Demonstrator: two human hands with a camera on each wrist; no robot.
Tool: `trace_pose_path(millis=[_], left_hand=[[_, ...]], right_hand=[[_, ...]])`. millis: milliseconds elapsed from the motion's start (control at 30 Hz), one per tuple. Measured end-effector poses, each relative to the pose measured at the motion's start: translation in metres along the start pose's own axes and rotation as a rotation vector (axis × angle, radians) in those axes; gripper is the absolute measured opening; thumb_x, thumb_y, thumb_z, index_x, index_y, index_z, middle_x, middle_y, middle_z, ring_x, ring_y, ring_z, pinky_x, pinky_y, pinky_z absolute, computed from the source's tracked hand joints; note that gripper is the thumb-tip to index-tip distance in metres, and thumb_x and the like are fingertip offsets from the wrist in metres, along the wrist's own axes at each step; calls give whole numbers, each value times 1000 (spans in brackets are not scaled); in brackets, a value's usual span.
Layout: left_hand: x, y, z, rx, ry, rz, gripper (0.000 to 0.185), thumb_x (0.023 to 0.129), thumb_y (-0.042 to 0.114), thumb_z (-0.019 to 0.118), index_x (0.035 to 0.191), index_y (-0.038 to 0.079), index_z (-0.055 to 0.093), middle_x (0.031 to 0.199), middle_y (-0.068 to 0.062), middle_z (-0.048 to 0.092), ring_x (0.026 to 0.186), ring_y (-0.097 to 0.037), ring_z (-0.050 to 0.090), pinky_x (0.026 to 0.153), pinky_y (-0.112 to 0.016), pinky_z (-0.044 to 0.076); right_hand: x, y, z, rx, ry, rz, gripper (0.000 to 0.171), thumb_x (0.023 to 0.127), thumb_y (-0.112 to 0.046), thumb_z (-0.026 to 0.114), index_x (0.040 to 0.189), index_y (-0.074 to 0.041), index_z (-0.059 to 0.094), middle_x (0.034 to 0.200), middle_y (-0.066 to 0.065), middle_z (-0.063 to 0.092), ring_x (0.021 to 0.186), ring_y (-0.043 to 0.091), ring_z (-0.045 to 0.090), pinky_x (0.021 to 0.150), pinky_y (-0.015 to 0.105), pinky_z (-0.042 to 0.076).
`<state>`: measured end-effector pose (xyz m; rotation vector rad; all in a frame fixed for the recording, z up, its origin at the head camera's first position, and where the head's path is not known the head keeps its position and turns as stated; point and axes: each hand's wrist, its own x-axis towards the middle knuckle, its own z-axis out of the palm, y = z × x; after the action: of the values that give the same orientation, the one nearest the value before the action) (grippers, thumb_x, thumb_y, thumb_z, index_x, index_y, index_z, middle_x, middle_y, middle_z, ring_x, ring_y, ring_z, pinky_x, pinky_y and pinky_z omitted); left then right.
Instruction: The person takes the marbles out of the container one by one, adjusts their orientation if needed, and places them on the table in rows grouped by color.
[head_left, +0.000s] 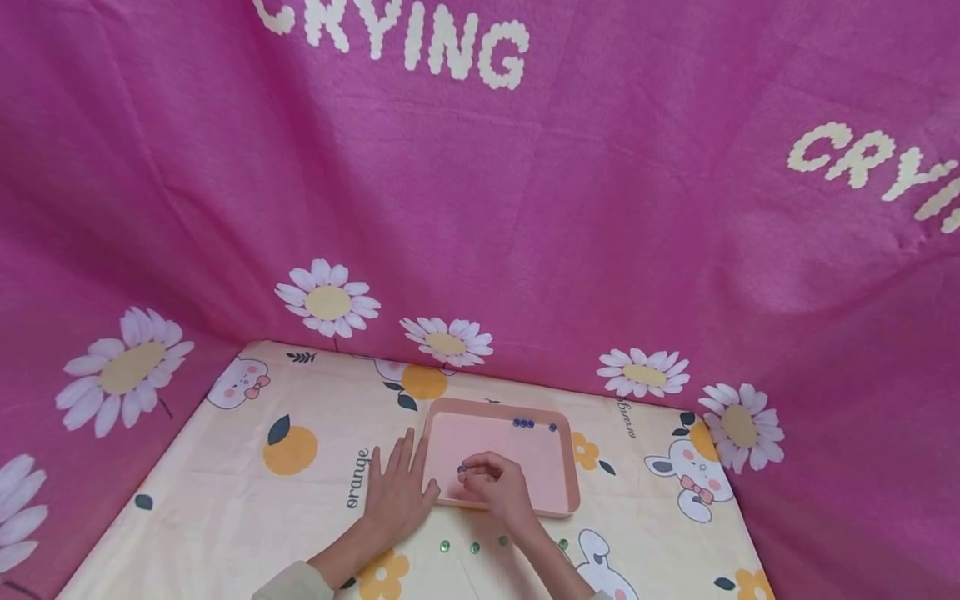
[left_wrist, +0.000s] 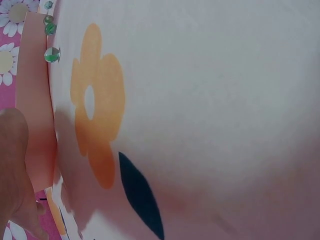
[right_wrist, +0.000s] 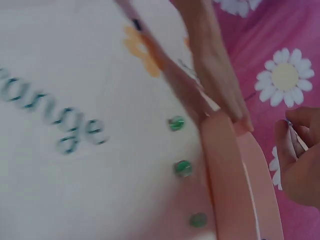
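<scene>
**Bead Handling at the Pink Tray: Current State**

Right hand [head_left: 498, 487]: fingers curled together over the near-left part of the pink tray [head_left: 564, 417], pinching a small dark blue bead [head_left: 461, 470] at the fingertips. Left hand [head_left: 397, 487]: flat on the tabletop [head_left: 225, 492], fingers straight and spread, resting against the tray's left rim at 9 o'clock, holding nothing.

Further blue beads [head_left: 523, 423]: grouped inside the tray near the far rim, at 12 o'clock. Green beads [head_left: 445, 547]: loose in a row on the cloth just outside the near rim, at 6 o'clock; likewise visible beside the rim in the right wrist view [right_wrist: 183, 168].

Handling judgement: beads likely very light, hard, smooth and prone to rolling. Best taken singly, between thumb tip and fingertip across the widest part. Tray probably stiff, light plastic, liable to slide unless braced.

Legible writing: "orange" [head_left: 358, 477] printed on the tabletop cloth at 9 o'clock from the left hand; "CRYING" [head_left: 420, 42] on the magenta backdrop, repeated at upper right. No brand marks legible.
</scene>
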<state>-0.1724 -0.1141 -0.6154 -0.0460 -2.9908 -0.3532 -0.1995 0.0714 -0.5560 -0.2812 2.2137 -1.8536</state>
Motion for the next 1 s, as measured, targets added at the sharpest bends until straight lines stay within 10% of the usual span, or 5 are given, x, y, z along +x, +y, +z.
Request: trace_pose_path(millis=[1000], left_hand=[[0,2,-1,4,-18,-18,75,97,47,49,157,9,30,163,-17,21,146,-35,28,116,-64,10]], right_hand=[[-83,55,28,-85,-130,139,8,77,-3,80,85,-5,78,71,2,70,62,10,63,55,19,50]])
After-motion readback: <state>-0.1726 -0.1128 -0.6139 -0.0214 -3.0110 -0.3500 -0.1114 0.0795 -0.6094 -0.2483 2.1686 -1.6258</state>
